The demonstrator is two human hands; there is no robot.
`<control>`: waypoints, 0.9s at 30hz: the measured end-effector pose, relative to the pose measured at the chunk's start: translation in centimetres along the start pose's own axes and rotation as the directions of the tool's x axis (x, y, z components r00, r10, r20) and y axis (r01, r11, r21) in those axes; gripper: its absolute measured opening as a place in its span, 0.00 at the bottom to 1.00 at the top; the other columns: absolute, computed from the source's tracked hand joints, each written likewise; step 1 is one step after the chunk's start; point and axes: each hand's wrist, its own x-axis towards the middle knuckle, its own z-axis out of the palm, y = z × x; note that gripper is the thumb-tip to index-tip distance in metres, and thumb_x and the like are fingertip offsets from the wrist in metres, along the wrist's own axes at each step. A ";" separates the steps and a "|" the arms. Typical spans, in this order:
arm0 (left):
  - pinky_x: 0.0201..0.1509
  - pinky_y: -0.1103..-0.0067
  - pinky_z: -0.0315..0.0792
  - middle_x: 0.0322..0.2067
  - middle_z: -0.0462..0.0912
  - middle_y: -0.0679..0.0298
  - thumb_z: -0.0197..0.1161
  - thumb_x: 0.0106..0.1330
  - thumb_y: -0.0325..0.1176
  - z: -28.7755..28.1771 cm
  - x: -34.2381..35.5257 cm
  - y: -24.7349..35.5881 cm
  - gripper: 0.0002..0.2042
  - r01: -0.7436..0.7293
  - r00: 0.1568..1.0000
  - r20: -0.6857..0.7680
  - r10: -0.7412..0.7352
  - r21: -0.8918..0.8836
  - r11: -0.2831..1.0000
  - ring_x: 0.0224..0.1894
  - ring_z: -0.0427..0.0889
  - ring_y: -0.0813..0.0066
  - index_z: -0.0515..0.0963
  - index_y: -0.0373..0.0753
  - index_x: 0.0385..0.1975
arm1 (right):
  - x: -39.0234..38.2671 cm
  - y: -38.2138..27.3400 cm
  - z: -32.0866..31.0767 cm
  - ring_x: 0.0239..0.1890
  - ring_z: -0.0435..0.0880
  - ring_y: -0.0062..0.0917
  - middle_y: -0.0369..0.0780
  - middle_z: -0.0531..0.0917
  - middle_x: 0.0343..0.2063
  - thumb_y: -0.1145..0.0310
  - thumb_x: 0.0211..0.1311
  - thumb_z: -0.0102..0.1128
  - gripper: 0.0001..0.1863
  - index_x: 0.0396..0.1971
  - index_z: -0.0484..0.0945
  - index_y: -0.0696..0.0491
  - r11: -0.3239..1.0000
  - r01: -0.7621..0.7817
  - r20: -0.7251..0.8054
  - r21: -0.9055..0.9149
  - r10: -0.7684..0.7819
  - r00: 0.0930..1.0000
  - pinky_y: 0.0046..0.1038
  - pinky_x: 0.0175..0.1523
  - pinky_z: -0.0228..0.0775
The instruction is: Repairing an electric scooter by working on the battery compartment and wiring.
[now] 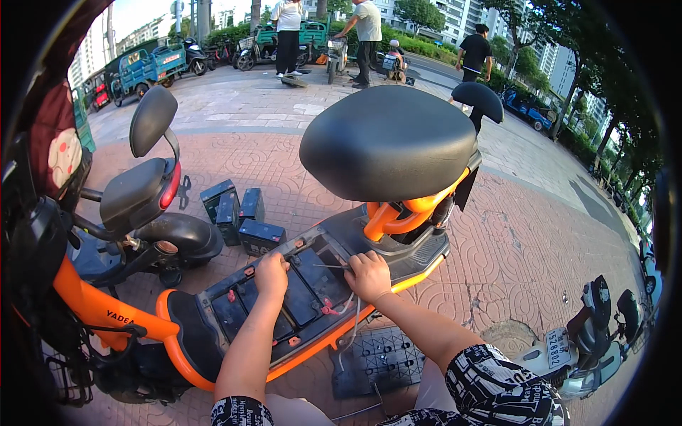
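The scooter frame [307,358] is orange, the seat [389,145] black.

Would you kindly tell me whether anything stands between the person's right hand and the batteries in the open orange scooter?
Nothing visible stands between them: the right hand is beside the uncovered dark batteries, with a thin rod projecting from its fingers toward them.

Head cam: wide fisheye, left of the worn pair, mounted at the person's head. Looks forward and steeply down over the orange scooter [348,228], close above it; left hand [271,275] and right hand [370,275] sit mid-view at arm's reach. Far side takes in paving [518,234], blue tricycle [151,67] left, trees. Edges bow at the black rim.
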 end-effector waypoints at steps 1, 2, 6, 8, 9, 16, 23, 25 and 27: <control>0.39 0.63 0.74 0.30 0.81 0.53 0.69 0.53 0.31 0.2 -0.5 0.2 0.06 -0.011 1.000 -0.003 0.011 0.066 0.998 0.35 0.82 0.53 0.79 0.37 0.24 | 0.1 0.0 0.0 0.39 0.77 0.34 0.37 0.80 0.29 0.63 0.50 0.62 0.08 0.27 0.76 0.50 1.000 -0.003 -0.004 0.000 0.003 1.000 0.35 0.46 0.70; 0.39 0.63 0.75 0.30 0.80 0.53 0.68 0.55 0.31 -0.1 -1.0 0.8 0.06 -0.021 1.000 -0.002 0.022 0.130 0.991 0.35 0.82 0.53 0.79 0.37 0.26 | 0.0 0.0 0.0 0.39 0.77 0.34 0.37 0.80 0.29 0.63 0.50 0.62 0.08 0.27 0.76 0.50 1.000 -0.003 -0.002 -0.002 0.003 1.000 0.35 0.46 0.70; 0.40 0.67 0.78 0.34 0.79 0.57 0.60 0.60 0.28 -0.5 -1.4 1.3 0.04 -0.105 0.993 0.079 0.087 0.261 0.960 0.38 0.82 0.57 0.79 0.36 0.31 | 0.1 -0.3 0.0 0.38 0.77 0.33 0.36 0.79 0.28 0.64 0.50 0.62 0.08 0.26 0.76 0.50 1.000 0.003 -0.028 -0.007 -0.003 1.000 0.35 0.46 0.70; 0.42 0.69 0.80 0.35 0.79 0.58 0.57 0.61 0.26 -0.6 -1.8 1.9 0.05 -0.126 0.989 0.115 0.092 0.346 0.930 0.40 0.82 0.59 0.79 0.35 0.31 | -0.1 -0.4 -0.1 0.38 0.77 0.33 0.36 0.79 0.28 0.64 0.50 0.62 0.07 0.26 0.76 0.50 1.000 -0.001 -0.029 -0.003 0.001 1.000 0.35 0.46 0.70; 0.43 0.70 0.81 0.37 0.79 0.59 0.56 0.61 0.26 -1.0 -2.1 2.5 0.06 -0.122 0.985 0.161 0.066 0.370 0.921 0.41 0.81 0.61 0.80 0.34 0.32 | -0.2 -0.3 -0.2 0.37 0.77 0.33 0.36 0.79 0.27 0.64 0.50 0.62 0.07 0.26 0.76 0.50 1.000 -0.001 -0.032 -0.011 0.001 0.999 0.35 0.45 0.70; 0.43 0.71 0.80 0.37 0.78 0.59 0.55 0.61 0.26 -1.0 -3.6 2.2 0.07 -0.231 0.965 0.208 0.161 0.380 0.896 0.43 0.80 0.61 0.79 0.32 0.34 | -0.9 -0.4 -0.3 0.36 0.76 0.34 0.37 0.78 0.27 0.63 0.48 0.65 0.10 0.26 0.75 0.51 1.000 0.018 -0.033 0.006 -0.018 0.999 0.34 0.45 0.70; 0.39 0.72 0.81 0.34 0.79 0.59 0.56 0.58 0.25 -1.3 -1.4 1.9 0.06 -0.333 0.942 0.159 0.294 0.377 0.864 0.40 0.81 0.62 0.80 0.34 0.29 | 0.7 0.3 0.2 0.36 0.76 0.37 0.39 0.78 0.26 0.63 0.49 0.64 0.09 0.25 0.74 0.51 0.999 0.042 -0.057 -0.014 -0.042 0.998 0.37 0.42 0.70; 0.43 0.67 0.79 0.36 0.80 0.57 0.56 0.59 0.26 -1.3 -0.9 1.5 0.06 -0.241 0.970 0.086 0.227 0.218 0.946 0.41 0.81 0.57 0.81 0.34 0.28 | 0.8 1.0 0.2 0.36 0.77 0.37 0.39 0.79 0.26 0.63 0.50 0.65 0.10 0.27 0.75 0.51 0.999 0.037 -0.078 -0.026 -0.039 0.996 0.37 0.42 0.70; 0.44 0.64 0.76 0.35 0.81 0.54 0.59 0.60 0.29 -1.1 -0.3 -0.3 0.07 -0.086 0.987 0.134 0.091 -0.037 0.996 0.41 0.82 0.54 0.84 0.38 0.31 | 0.6 1.0 0.8 0.35 0.77 0.37 0.39 0.79 0.26 0.63 0.50 0.65 0.10 0.27 0.75 0.51 0.999 0.033 -0.065 -0.002 -0.034 0.997 0.36 0.42 0.70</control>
